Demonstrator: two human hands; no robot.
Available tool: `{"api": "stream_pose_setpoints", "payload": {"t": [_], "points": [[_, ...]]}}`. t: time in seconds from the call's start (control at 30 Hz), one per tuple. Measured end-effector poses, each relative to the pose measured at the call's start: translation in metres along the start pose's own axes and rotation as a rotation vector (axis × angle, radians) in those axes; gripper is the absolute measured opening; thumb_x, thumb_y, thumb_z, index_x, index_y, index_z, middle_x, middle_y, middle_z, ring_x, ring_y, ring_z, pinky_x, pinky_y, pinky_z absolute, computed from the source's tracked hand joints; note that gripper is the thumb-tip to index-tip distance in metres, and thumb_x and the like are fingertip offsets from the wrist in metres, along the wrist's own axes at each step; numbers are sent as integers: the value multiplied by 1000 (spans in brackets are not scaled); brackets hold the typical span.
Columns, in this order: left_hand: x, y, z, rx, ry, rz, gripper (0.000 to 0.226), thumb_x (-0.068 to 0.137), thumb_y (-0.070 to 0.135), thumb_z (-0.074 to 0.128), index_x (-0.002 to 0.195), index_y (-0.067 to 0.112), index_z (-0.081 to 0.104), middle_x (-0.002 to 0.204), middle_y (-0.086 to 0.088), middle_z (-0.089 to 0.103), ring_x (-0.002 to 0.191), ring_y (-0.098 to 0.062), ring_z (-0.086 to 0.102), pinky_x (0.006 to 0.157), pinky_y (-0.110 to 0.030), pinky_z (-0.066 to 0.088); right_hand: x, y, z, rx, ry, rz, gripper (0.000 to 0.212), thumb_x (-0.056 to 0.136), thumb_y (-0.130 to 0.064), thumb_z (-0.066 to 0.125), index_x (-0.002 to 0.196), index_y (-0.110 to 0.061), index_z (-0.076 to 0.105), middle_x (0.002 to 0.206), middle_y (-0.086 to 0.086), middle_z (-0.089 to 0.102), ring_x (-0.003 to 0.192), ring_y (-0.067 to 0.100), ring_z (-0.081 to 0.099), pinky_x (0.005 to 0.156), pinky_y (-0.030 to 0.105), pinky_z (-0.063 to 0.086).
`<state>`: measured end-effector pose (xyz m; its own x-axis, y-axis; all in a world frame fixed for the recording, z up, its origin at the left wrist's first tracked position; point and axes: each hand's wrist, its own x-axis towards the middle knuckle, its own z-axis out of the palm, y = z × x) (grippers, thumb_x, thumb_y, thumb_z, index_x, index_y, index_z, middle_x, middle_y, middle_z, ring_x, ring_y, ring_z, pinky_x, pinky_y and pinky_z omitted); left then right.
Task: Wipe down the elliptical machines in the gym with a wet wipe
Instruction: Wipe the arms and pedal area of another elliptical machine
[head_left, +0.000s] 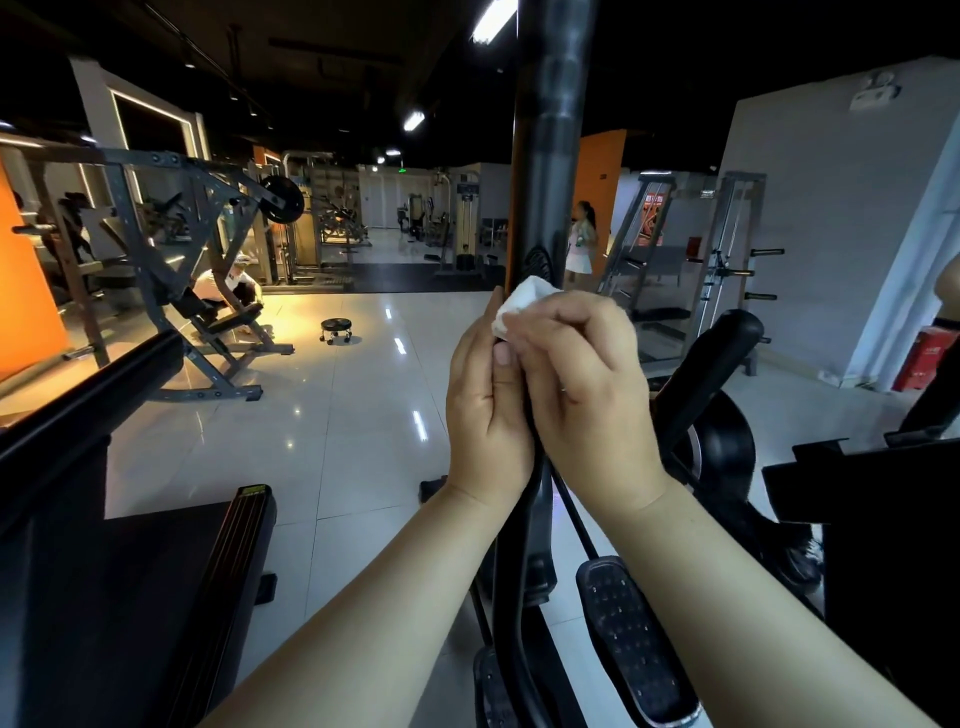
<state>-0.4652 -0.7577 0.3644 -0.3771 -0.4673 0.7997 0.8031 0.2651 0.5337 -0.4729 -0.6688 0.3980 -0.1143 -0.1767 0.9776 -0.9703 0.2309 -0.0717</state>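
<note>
Closest to me, low down, the ribbed black pedal (631, 639) of the elliptical sits by the foot of the machine. Both forearms rise over it and meet at the upright handle pole (545, 182).

The left hand (488, 410) grips the pole from its left side. The thumb lies up along the front and the other fingers curl out of sight behind. My guess is that it steadies the swinging arm, so the pole doesn't drift away under the rubbing.

The right hand (582, 384) comes in from the right side, touching the left. Its fingers (576, 322) are bent tight round a bunched white wipe (519, 304) and press it against the pole. It looks wadded up, probably to make a thick damp pad, and its top corner pokes out above the knuckles. The wipe sits about midway up the pole, with the long padded grip above it. How much of the pole is already clean I can't tell.

Just past the hands, to the right, stands the handle (711, 374) of a second machine. Farther off, a small wheeled stool (336, 330) sits on the shiny tiled floor (363, 415). One person (234, 286) crouches by a weight bench, and another (584, 239) stands beyond the pole.
</note>
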Motion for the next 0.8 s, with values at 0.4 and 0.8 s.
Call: {"api": "stream_pose_setpoints", "payload": {"t": [0.4, 0.8], "points": [[-5, -5, -2, 9, 8, -26, 41, 109, 21, 37, 141, 0, 52, 136, -4, 59, 131, -16, 55, 111, -33, 41, -7, -3, -2, -21, 53, 105, 14, 94, 0, 65, 106, 3, 71, 108, 11, 59, 103, 25, 59, 91, 27, 48], [-8, -3, -5, 24, 16, -68, 47, 108, 23, 37, 147, 1, 48, 142, -11, 56, 135, -20, 53, 115, -39, 41, -6, -8, 1, -23, 67, 102, 21, 98, -8, 56, 113, 1, 69, 109, 14, 58, 102, 31, 59, 88, 43, 51]]}}
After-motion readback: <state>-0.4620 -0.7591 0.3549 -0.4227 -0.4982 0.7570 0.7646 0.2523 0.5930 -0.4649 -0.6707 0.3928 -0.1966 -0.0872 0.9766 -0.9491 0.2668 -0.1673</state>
